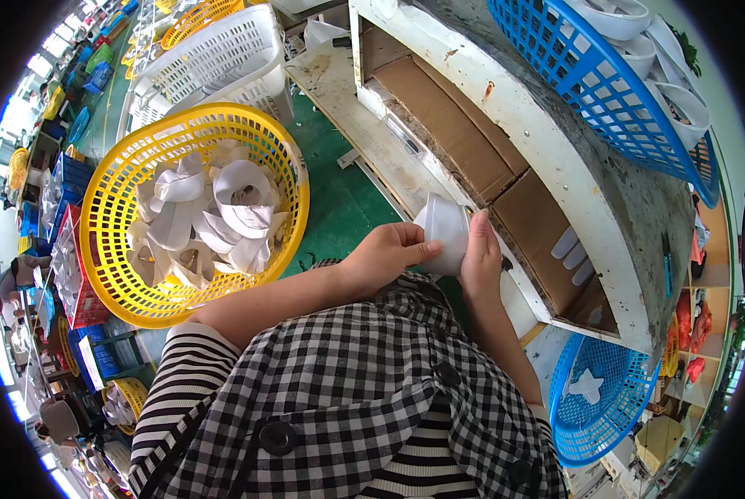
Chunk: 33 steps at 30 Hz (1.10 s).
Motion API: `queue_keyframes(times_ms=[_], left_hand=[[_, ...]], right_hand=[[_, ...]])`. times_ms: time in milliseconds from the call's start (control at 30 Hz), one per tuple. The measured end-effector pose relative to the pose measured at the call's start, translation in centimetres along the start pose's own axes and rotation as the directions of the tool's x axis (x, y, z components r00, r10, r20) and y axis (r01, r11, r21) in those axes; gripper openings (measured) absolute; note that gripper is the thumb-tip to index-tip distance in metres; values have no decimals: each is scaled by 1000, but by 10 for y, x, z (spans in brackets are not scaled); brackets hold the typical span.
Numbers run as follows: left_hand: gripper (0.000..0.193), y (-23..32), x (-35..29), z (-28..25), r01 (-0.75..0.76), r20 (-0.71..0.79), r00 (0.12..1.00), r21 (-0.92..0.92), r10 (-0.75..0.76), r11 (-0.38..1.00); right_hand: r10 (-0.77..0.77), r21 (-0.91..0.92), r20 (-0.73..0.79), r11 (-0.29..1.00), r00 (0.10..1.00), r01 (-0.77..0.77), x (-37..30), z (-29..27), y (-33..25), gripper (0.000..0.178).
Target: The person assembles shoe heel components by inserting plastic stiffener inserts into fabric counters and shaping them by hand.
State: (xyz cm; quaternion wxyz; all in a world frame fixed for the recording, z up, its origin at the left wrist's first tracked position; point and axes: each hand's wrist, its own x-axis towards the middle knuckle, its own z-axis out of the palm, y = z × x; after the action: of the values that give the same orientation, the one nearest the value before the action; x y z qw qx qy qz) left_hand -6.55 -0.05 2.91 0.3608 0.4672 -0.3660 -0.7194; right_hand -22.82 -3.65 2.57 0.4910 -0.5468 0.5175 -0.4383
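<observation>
In front of my waist, a white, curved, sheet-like piece (445, 226) is held between both hands. My left hand (389, 256) is closed on its left side, thumb and forefinger pinching the lower edge. My right hand (480, 262) grips the right side, with the thumb pointing up along it; its other fingers are mostly hidden behind the piece. Off to my left, a yellow plastic basket (98, 241) holds several similar white curved pieces (244, 187) in a loose heap.
A worn white bench (572, 195) with an open compartment lined with brown cardboard (464, 133) stands to the right. A blue basket (589, 75) of white pieces sits on top. Another blue basket (568, 445) is lower right. A white crate (277, 62) stands beyond the yellow basket.
</observation>
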Motion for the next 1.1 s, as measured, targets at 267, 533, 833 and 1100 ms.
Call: queue_keyframes(times_ms=[267, 533, 833, 1100], left_hand=[[29, 8, -5, 8, -186, -169, 976, -318, 138, 930], [34, 18, -15, 11, -221, -16, 974, -258, 224, 941], [47, 21, -21, 1, -65, 30, 996, -443, 87, 894], [56, 7, -41, -19, 62, 187, 979, -649, 80, 758]], right_hand=[[-32, 265, 221, 964, 975, -28, -3, -7, -9, 23], [-520, -303, 202, 772, 830, 558, -13, 4, -24, 43], [-190, 298, 335, 951, 923, 88, -13, 0, -4, 67], [394, 195, 563, 791, 726, -580, -13, -32, 57, 49]])
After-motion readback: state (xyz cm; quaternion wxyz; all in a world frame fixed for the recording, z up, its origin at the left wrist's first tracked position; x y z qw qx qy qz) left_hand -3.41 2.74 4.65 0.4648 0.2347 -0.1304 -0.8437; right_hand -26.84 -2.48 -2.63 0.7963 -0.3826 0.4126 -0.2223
